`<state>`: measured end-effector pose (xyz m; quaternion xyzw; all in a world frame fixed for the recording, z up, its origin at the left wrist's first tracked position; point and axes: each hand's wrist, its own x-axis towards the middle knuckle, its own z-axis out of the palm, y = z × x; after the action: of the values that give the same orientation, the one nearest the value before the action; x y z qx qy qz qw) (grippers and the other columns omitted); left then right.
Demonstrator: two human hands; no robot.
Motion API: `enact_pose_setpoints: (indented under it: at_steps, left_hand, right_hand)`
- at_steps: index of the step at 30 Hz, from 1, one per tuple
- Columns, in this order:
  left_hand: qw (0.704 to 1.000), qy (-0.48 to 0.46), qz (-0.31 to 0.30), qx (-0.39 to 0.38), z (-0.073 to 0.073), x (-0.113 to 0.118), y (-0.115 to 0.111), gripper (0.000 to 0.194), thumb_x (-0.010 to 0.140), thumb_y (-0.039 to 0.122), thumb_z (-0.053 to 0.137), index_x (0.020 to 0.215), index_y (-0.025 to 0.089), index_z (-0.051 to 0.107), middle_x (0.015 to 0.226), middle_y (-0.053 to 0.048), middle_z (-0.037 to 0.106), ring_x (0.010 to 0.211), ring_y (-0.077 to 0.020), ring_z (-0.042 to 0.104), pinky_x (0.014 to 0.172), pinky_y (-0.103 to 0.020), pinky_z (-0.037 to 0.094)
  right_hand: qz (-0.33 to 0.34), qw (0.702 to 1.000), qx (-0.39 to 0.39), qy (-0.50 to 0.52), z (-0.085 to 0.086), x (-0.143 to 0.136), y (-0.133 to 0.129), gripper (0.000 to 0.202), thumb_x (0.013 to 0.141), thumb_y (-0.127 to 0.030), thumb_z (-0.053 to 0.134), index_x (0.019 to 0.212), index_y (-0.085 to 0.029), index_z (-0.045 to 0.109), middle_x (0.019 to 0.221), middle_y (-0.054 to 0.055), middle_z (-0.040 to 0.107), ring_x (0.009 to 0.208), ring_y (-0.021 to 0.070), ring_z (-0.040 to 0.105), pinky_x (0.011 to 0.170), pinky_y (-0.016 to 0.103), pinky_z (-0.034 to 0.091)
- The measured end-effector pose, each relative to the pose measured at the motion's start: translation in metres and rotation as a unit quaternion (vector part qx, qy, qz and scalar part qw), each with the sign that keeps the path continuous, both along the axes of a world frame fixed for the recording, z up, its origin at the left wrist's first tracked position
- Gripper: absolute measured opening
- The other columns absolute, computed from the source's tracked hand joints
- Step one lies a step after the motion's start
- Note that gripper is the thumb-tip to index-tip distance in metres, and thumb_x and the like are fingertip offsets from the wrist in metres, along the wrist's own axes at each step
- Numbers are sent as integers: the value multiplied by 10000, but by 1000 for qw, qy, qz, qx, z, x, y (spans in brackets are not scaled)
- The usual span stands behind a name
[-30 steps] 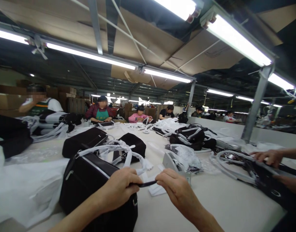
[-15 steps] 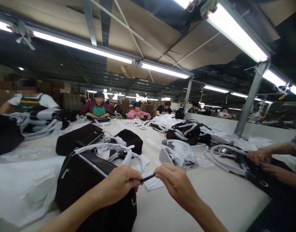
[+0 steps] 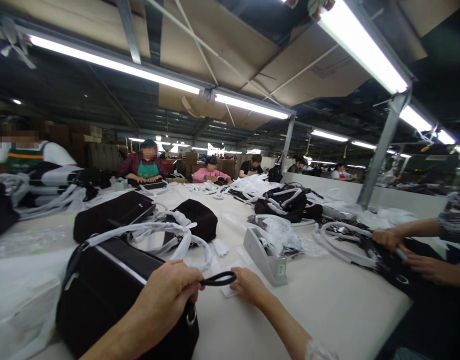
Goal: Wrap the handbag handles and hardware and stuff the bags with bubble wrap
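Note:
My left hand [image 3: 173, 285] is closed around a thin black strap [image 3: 218, 279], whose free part sticks out to the right as a narrow loop. Beyond the loop's tip, my right hand [image 3: 250, 287] has its fingers curled down at some white paper slips [image 3: 228, 291] on the table. Its fingertips are partly hidden, so I cannot make out what they grip. Below and left of my left hand stands a black bag [image 3: 102, 295] with a metal ring on its side and handles [image 3: 155, 229] wrapped in white.
A grey tape dispenser [image 3: 265, 260] stands just past my right hand, beside a clear plastic bag [image 3: 278, 235]. More black bags [image 3: 113, 212] lie across the white table [image 3: 327, 300]. At the right a co-worker's hands [image 3: 398, 250] handle black material. Several people sit farther back.
My right hand has let go of the strap's end and moved forward and down to the paper slips. The strap, stretched between both hands before, now forms a loop from my left hand.

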<state>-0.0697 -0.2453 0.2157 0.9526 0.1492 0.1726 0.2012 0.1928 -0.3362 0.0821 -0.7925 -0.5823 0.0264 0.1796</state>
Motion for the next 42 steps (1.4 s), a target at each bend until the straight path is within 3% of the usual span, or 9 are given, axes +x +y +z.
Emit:
enact_pose_setpoints:
  at_steps: [5,7,12,17,22,26,31,37,42]
  left_hand:
    - [999,-14,-1,-29,-1,3,-1,250,849,192,468,643,208,610,758,-4,674,848,-177,595,757,-256,370]
    - [1000,-6,5,-28,-3,6,-1,249,845,181,467,643,210,610,758,-2,679,855,-180,595,753,-256,366]
    - [1000,20,18,-8,-4,13,-1,250,857,178,463,655,211,608,754,4,683,847,-184,588,741,-261,354]
    - [999,27,21,8,3,10,-6,247,881,179,459,664,209,572,719,15,665,815,-179,579,723,-266,345]
    - [995,55,34,73,14,9,-17,233,880,139,468,685,196,584,785,-24,673,828,-200,594,791,-326,359]
    - [996,36,-6,82,17,9,-20,250,857,84,452,656,178,569,886,-63,680,904,-219,597,799,-328,381]
    - [998,-49,-26,-11,13,5,-18,226,820,81,420,674,180,560,813,-56,642,821,-203,620,753,-297,431]
    - [955,-27,-10,-295,11,6,-11,142,773,190,438,715,164,565,726,-13,584,619,-149,629,594,-240,481]
    - [940,-56,-8,-336,8,14,-13,148,689,293,506,658,164,570,632,5,546,586,-132,573,557,-221,453]
  right_hand:
    - [-15,1000,-2,-23,-26,-3,7,223,855,-82,503,865,-168,708,993,122,719,990,265,604,822,327,443]
    - [-15,1000,11,-17,-28,1,5,225,895,-112,479,858,-164,695,979,96,712,973,246,601,815,310,436]
    - [0,999,5,43,-24,24,5,336,967,-272,480,696,-145,633,632,-20,605,641,153,591,596,246,430]
    - [20,997,10,79,-26,34,10,359,926,-457,587,778,-133,640,747,-26,642,676,153,621,655,288,501]
    - [22,997,32,74,-31,31,9,192,881,-254,546,887,-163,715,857,37,722,801,203,651,766,321,485]
    - [48,996,42,62,-34,26,3,311,744,-138,547,976,-213,741,986,57,741,887,216,649,815,288,463]
    - [36,996,67,37,-44,19,3,245,813,-153,511,891,-203,738,1005,90,724,1001,244,613,900,321,427]
    - [10,993,87,76,-46,25,8,249,836,-222,501,881,-205,745,945,51,750,890,207,665,824,277,467]
    - [3,993,80,90,-42,26,7,255,764,-216,551,920,-209,752,891,55,749,808,217,657,765,297,467]
